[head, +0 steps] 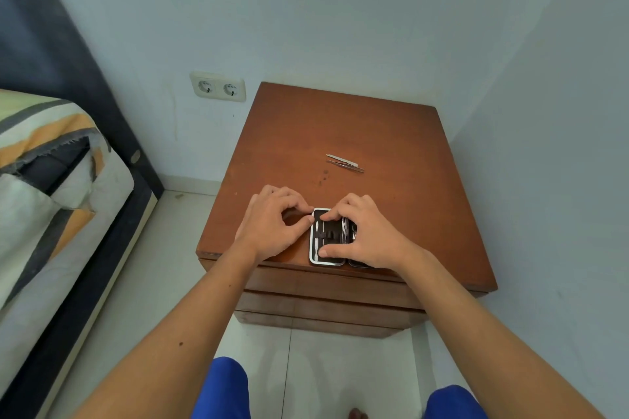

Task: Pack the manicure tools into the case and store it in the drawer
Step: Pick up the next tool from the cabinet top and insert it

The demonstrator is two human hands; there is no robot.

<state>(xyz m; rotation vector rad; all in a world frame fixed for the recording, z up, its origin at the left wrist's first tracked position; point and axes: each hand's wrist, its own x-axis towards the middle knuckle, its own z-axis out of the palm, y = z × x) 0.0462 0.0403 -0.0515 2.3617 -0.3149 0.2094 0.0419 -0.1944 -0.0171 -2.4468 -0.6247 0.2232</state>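
Your left hand (272, 224) pinches the left edge of the open manicure case (327, 237), which lies at the nightstand's (391, 139) front edge, frame centre. Your right hand (366, 235) presses fingers onto the case's interior. Upper right, two loose metal tools (344, 163) lie well apart.

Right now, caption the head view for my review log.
Both hands work at open case on nightstand; two tools remain unpacked.
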